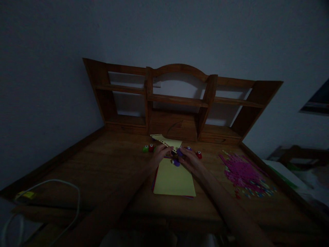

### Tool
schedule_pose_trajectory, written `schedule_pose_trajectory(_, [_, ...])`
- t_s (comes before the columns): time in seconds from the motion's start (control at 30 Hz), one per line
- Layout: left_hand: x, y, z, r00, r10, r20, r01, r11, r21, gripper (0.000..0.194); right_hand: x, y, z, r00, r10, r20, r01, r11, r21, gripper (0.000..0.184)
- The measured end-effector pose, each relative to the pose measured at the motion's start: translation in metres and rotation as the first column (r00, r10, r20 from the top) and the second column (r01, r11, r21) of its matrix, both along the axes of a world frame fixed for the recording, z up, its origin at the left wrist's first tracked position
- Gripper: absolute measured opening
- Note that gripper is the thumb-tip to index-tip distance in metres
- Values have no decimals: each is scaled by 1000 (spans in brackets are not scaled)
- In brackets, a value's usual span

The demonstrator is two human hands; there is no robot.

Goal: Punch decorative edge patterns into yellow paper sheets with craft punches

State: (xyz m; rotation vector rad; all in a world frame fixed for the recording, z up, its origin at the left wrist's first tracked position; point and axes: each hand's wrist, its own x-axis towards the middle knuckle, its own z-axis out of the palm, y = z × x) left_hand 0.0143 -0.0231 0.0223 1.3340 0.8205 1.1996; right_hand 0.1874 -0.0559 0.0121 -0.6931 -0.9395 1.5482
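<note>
My left hand [161, 153] is closed on a strip of yellow paper [166, 141] with punched holes along its edge, held above the desk. My right hand [189, 158] is closed on a small purple craft punch [177, 161] at the near end of that strip. Below both hands lies a stack of coloured paper sheets [174, 179], a yellow one on top. Green [145, 149] and red [151, 148] punches sit left of my left hand. A red punch [198, 154] and a purple one [189, 148] sit by my right hand.
A wooden desk [108, 171] with a shelved hutch [177, 101] against the wall. A pile of pink and multicoloured paper cut-outs [243, 173] lies at the right. A white cable [64, 192] loops at the left front. The room is dim.
</note>
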Motion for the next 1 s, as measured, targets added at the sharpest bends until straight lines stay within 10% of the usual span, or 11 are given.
schedule_pose_trajectory(1.0, [1, 3, -7, 980, -193, 46, 195, 980, -40, 23, -3, -3, 4, 1000, -8, 0, 8, 998, -54, 19])
